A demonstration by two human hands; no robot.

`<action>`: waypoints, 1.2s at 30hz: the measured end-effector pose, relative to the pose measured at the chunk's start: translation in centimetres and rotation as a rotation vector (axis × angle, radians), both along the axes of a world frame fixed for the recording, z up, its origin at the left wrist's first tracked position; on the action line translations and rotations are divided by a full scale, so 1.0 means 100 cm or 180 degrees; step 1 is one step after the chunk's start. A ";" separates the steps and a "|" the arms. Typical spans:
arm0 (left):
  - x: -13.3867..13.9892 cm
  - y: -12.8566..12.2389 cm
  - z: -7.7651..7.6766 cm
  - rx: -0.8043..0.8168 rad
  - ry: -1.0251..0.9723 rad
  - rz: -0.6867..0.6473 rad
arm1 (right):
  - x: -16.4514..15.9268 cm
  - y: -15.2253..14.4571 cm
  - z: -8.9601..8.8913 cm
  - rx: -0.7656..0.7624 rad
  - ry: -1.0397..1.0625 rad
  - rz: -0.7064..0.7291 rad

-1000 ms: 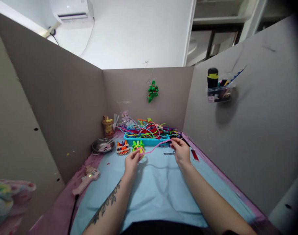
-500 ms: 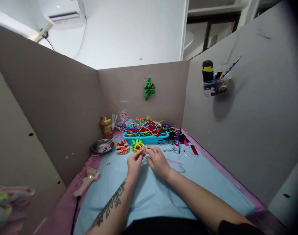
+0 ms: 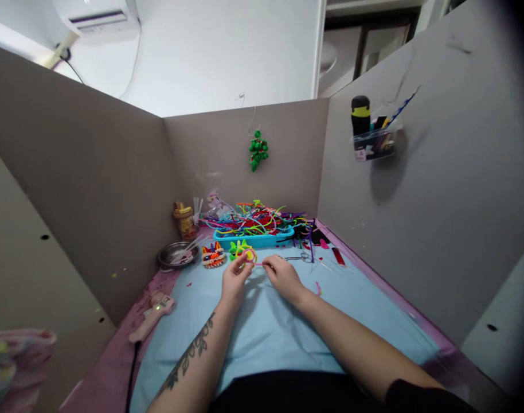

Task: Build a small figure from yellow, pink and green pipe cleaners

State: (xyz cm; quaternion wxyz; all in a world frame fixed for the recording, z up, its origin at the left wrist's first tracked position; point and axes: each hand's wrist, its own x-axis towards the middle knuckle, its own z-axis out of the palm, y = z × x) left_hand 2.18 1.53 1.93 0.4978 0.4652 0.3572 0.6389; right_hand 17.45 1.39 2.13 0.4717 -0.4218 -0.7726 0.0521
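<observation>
Between thumb and fingers, my left hand (image 3: 235,280) pinches a small yellow and pink pipe-cleaner piece (image 3: 252,253) with a pink ring around a yellow middle. A short pink strand runs from it to my right hand (image 3: 282,276), whose fingertips are closed on the strand's other end. Just behind my left hand, partly covered by the held piece, sits a green and yellow fuzzy figure (image 3: 235,250). To its left is an orange, white and blue fuzzy figure (image 3: 213,255). Scissors (image 3: 302,257) lie beyond my right hand.
A blue tray (image 3: 253,240) heaped with coloured pipe cleaners (image 3: 262,219) stands at the back. On the left are a metal bowl (image 3: 178,255) and a pink glue gun (image 3: 152,319). Grey panels enclose the table; a bin of tools (image 3: 376,143) hangs on the right one.
My hands have moved apart, and the pink strand between them shows more plainly. The pink ring around the yellow middle is now visible. The whole view has shifted slightly.
</observation>
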 end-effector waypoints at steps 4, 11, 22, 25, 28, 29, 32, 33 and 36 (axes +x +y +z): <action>0.003 0.002 -0.003 0.0060 -0.0028 -0.0026 | -0.002 -0.002 -0.001 0.0027 -0.0073 0.0053; 0.003 0.000 -0.002 0.0154 0.0280 0.0129 | -0.007 -0.004 -0.002 -0.0097 -0.0087 0.0248; 0.002 0.000 -0.003 0.0028 0.0503 0.0302 | -0.003 -0.001 -0.003 -0.0135 0.0110 0.0323; 0.002 0.000 -0.003 -0.0070 0.0388 0.0202 | -0.003 0.000 -0.003 -0.0105 0.0117 0.0324; 0.001 0.002 -0.006 -0.0127 0.0236 0.0126 | -0.002 0.000 -0.004 -0.0113 0.0108 0.0308; 0.001 0.002 -0.006 -0.0128 0.0208 0.0110 | -0.002 0.001 -0.005 -0.0119 0.0100 0.0305; 0.000 0.003 -0.008 -0.0134 0.0151 0.0068 | -0.002 0.003 -0.006 -0.0146 0.0067 0.0279; 0.000 0.003 -0.007 -0.0142 0.0124 0.0049 | -0.002 0.003 -0.007 -0.0159 0.0054 0.0267; -0.001 0.003 -0.006 -0.0192 0.0020 -0.0042 | -0.001 0.005 -0.007 -0.0197 0.0049 0.0271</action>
